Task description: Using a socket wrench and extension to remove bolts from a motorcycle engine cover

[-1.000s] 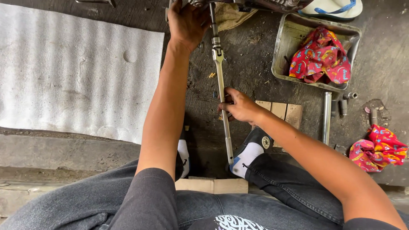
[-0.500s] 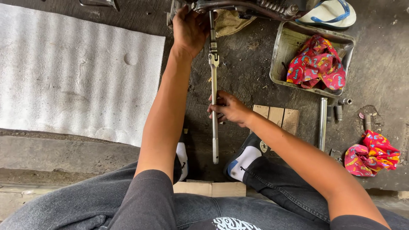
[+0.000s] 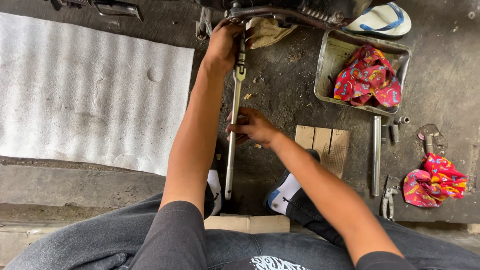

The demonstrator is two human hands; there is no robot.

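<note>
My left hand (image 3: 224, 44) reaches far forward and grips the head end of a long silver ratchet wrench (image 3: 233, 131) where it meets a dark metal machine frame (image 3: 280, 11) at the top. My right hand (image 3: 250, 127) wraps around the middle of the same wrench handle. The wrench runs almost straight toward me, and its free end hangs near my knees. Both my forearms are bare and stretched out over the grimy concrete floor.
A metal tray (image 3: 330, 60) holds a red patterned rag (image 3: 369, 76). A second red rag (image 3: 434, 180), a steel tube (image 3: 376, 155), pliers (image 3: 388, 199), sockets (image 3: 395, 131) and a wooden block (image 3: 322, 146) lie to the right. White foam sheet (image 3: 85, 90) on the left. A sandal (image 3: 382, 21) lies top right.
The wrench handle has swung leftward, from leaning right to nearly straight toward me, my right hand moving with it. My left hand stays at its head.
</note>
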